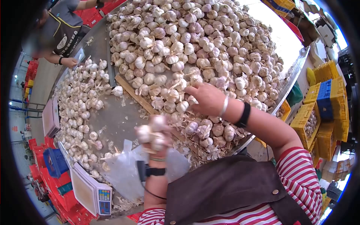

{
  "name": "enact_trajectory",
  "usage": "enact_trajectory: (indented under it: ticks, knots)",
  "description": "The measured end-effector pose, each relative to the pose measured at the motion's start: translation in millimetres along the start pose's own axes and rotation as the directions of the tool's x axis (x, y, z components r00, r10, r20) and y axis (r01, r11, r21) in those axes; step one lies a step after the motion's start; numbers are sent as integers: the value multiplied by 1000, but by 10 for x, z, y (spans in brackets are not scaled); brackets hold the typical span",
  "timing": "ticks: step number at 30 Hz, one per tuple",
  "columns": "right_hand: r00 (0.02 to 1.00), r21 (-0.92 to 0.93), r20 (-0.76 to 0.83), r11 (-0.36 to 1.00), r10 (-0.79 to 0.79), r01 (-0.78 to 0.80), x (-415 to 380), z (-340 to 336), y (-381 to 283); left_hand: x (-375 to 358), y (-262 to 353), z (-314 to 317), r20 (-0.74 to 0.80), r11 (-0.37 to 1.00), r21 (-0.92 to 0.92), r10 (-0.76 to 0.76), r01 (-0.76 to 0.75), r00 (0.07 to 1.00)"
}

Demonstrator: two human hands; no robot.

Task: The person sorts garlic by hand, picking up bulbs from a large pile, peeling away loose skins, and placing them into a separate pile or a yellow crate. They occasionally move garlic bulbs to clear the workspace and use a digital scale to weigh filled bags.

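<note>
My left hand (pixel 160 144) is closed around several garlic bulbs (pixel 150 135), held above the near part of the metal table and a little blurred. Below that wrist lies a clear plastic bag (pixel 123 174). My right hand (pixel 210 100) reaches into the near side of a big heap of garlic bulbs (pixel 202 41). Its thumb and index finger are bent around a bulb (pixel 192 99) in the heap; the other fingertips are partly hidden. A wooden strip (pixel 135 94) runs along the heap's left edge, close to both hands.
Cleaner-looking garlic (pixel 80 116) is spread along the table's left side. A digital scale (pixel 90 187) stands at the near left corner, with another scale (pixel 50 117) farther up. Another person's hand (pixel 69 62) is at the far left. Yellow crates (pixel 310 120) stand at right.
</note>
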State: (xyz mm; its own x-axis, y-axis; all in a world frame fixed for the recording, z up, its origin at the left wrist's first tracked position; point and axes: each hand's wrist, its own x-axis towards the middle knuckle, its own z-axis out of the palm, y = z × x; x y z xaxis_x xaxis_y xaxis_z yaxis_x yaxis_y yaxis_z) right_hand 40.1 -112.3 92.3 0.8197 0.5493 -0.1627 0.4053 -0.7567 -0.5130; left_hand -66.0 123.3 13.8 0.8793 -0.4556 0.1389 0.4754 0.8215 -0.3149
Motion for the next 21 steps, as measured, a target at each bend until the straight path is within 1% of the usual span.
enact_trajectory:
  ticks: [1, 2, 3, 4, 5, 6, 7, 8, 9, 10, 11, 12, 13, 14, 15, 16, 17, 18, 20, 21]
  knots:
    - [1000, -2, -8, 1000, 2, -2, 78, 124, 88, -27, 240, 255, -35, 988, 137, 82, -76, 996]
    - [994, -217, 72, 974, 86, -68, 163, 277, 191, -147, 556, 440, -109, 921, 332, 254, -206, 961]
    - [974, -425, 131, 898, 184, -113, 219, 345, 229, -327, 1014, 545, -159, 755, 586, 463, -294, 872]
    - [975, -426, 126, 898, 185, -115, 243, 339, 192, -462, 1401, 622, -139, 518, 797, 657, -310, 741]
    - [954, -530, 217, 846, 207, -63, 267, 332, 144, -491, 1601, 735, -120, 235, 955, 864, -183, 488]
    - [923, -621, 302, 784, 239, 0, 287, 323, 114, -427, 1614, 878, 12, -22, 999, 978, 47, 210]
    - [916, -593, 313, 805, 250, -18, 317, 332, 124, -347, 1568, 916, 267, -248, 928, 963, 279, -32]
    - [918, -593, 308, 805, 249, -20, 339, 330, 142, -258, 1518, 864, 271, -253, 927, 962, 276, -30]
    - [919, -546, 321, 838, 229, -18, 358, 331, 161, -177, 1463, 793, 409, -440, 825, 898, 355, 163]
    - [919, -495, 335, 869, 208, -16, 366, 344, 180, -111, 1392, 712, 503, -616, 683, 786, 391, 359]
    - [921, -493, 331, 870, 205, -16, 362, 366, 212, 47, 1082, 702, 412, -654, 629, 739, 421, 533]
    - [944, -468, 294, 884, 152, 3, 351, 390, 259, 221, 691, 652, 296, -695, 571, 670, 436, 681]
    - [963, -445, 252, 895, 100, 23, 338, 392, 304, 340, 430, 461, 221, -734, 562, 577, 381, 786]
    - [965, -445, 245, 895, 98, 22, 323, 375, 340, 434, 225, 262, 138, -768, 562, 453, 307, 881]
    - [970, -378, 236, 925, 57, 38, 305, 354, 381, 543, -44, 145, 76, -824, 500, 348, 266, 934]
    - [974, -309, 226, 949, 14, 58, 283, 330, 421, 619, -212, 14, 89, -914, 349, 252, 207, 964]
    - [981, -262, 191, 964, 11, 40, 254, 309, 447, 667, -312, -121, 83, -973, 185, 159, 141, 984]
    - [982, -255, 190, 966, 1, 48, 210, 292, 466, 702, -379, -223, 81, -974, 175, 163, 147, 983]
    - [999, -31, -36, 999, -22, 21, 90, 264, 543, 770, -432, -361, 89, -966, 55, 255, 251, 963]
    - [962, 15, -225, 986, -157, 164, 14, 264, 638, 809, -429, -378, 115, -970, 28, 245, 243, 963]
